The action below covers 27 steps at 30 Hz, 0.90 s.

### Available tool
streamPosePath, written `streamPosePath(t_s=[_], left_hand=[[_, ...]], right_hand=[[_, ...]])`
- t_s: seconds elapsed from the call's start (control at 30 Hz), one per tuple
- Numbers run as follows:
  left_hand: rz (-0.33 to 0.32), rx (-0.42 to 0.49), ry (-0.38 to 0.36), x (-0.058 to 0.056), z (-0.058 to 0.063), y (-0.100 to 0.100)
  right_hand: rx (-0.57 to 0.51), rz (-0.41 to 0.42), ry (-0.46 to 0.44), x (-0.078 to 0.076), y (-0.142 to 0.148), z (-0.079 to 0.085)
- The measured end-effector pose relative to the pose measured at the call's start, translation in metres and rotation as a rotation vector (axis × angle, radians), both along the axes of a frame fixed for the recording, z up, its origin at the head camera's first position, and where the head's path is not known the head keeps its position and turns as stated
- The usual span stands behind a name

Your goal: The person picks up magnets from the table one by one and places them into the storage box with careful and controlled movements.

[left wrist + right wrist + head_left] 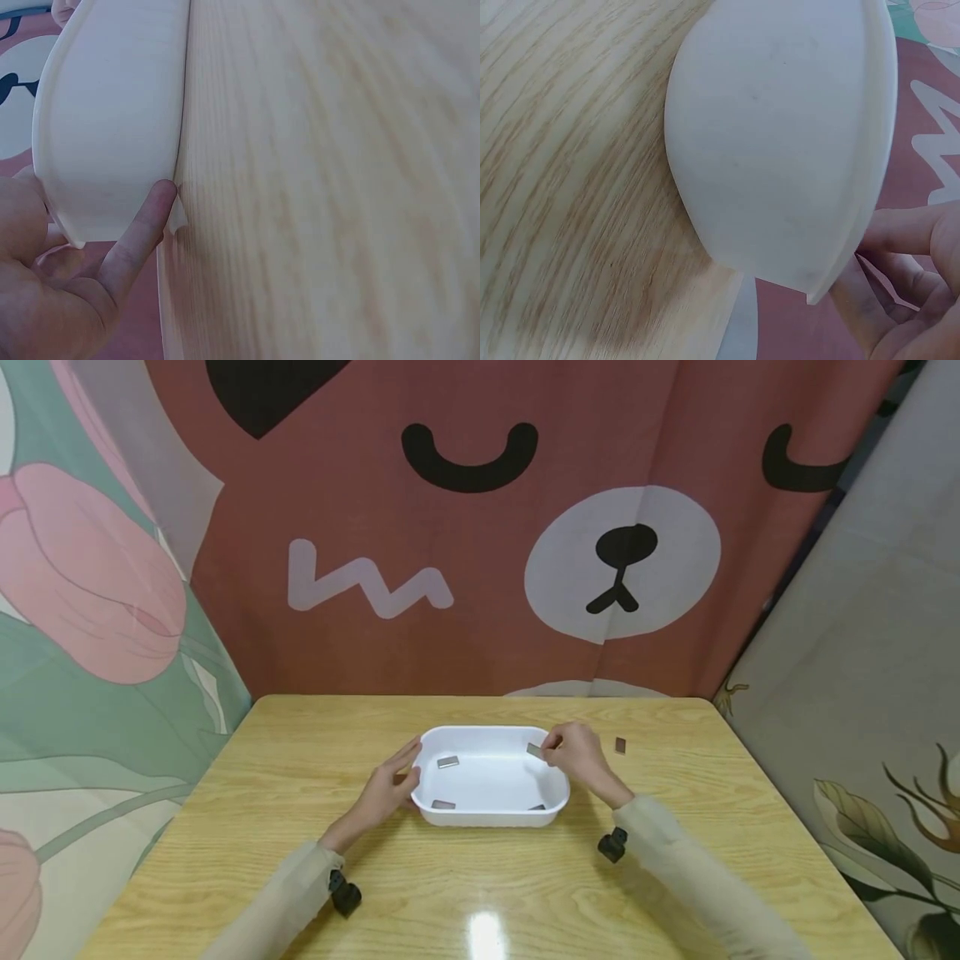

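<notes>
A white rectangular tray (491,818) with rounded corners and raised walls rests on the wooden table. At its left end, my left hand (386,789) holds the wall, its thumb at the rim; in the left wrist view one finger (139,240) lies along the outside near the base. My right hand (577,753) reaches over the right back corner and pinches a small flat grey rectangular piece (534,750) by the inner wall. Similar pieces lie inside: one toward the back left (447,762), one at the front left (443,805), and one partly hidden at the front right (537,807).
Another small piece, brownish and dark-edged (620,746), lies on the table (480,868) right of the tray. A curtain with a bear print (480,652) hangs behind the table, with flowered curtains at both sides.
</notes>
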<state>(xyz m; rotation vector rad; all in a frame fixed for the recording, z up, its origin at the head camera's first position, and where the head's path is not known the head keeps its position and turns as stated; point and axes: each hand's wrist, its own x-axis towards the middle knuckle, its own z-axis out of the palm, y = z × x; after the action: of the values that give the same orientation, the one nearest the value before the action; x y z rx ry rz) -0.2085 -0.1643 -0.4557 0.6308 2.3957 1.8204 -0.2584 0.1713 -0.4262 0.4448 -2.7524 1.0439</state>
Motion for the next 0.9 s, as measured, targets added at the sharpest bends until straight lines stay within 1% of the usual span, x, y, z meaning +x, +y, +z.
streamPosePath(t_s=[0.27,0.37,0.57,0.77,0.87,0.9], left_hand=[[0.011,-0.011,-0.002,0.001,0.002,0.002],[0.011,-0.012,-0.001,0.001,0.001,0.002],[0.015,-0.008,0.012,0.0,0.0,0.001],[0.015,-0.006,0.009,0.001,0.001,0.001],[0.017,-0.007,0.007,0.0,-0.002,0.001],[0.019,-0.008,0.008,-0.002,-0.005,0.002]], right_hand=[[0.085,0.031,0.128,-0.002,-0.006,-0.007],[0.108,0.035,0.149,-0.003,-0.011,-0.01],[0.154,0.017,0.163,-0.002,-0.021,-0.013],[0.26,-0.008,0.176,-0.002,-0.029,-0.017],[0.292,-0.015,0.175,-0.002,-0.032,-0.019],[0.299,-0.018,0.179,-0.003,-0.032,-0.02]])
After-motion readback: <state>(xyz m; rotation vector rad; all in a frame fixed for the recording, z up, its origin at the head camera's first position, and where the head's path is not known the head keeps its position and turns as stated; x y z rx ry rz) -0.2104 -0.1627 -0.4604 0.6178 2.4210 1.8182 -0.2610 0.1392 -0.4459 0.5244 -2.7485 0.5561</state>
